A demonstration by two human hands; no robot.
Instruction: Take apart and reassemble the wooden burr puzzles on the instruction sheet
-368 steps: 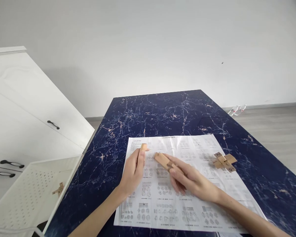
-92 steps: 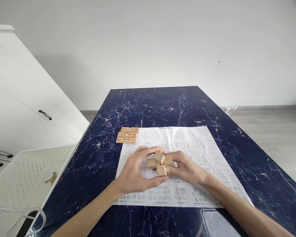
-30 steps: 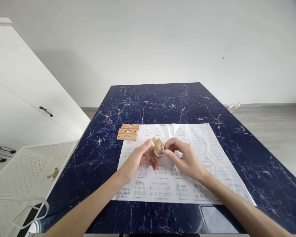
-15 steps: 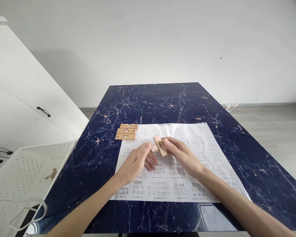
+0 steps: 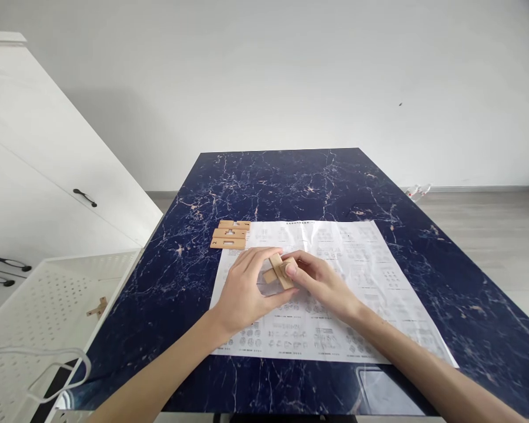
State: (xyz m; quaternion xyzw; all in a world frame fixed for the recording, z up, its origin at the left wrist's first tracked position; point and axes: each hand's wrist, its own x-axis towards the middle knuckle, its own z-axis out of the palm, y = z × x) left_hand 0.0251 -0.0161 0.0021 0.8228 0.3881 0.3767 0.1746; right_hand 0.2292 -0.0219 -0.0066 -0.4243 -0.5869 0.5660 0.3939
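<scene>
Both of my hands meet over a printed instruction sheet (image 5: 361, 276) on a dark blue marbled table (image 5: 291, 182). Between them is a small wooden interlocking puzzle (image 5: 278, 272) made of crossed flat pieces. My left hand (image 5: 244, 291) curls around its left side, thumb underneath. My right hand (image 5: 320, 282) pinches its right side with thumb and fingertips. Three separate flat wooden pieces (image 5: 230, 234) with slots lie side by side at the sheet's top left corner, untouched.
A white perforated basket (image 5: 48, 317) stands left of the table with a small wooden piece (image 5: 98, 306) inside. White cabinets with dark handles (image 5: 84, 197) are further left. A glossy dark patch (image 5: 388, 393) lies at the table's near edge. A white cord (image 5: 35, 376) loops at lower left.
Half a second ago my left hand was off the puzzle and my right hand alone held it. Now my left hand has closed on the puzzle's left side again.
</scene>
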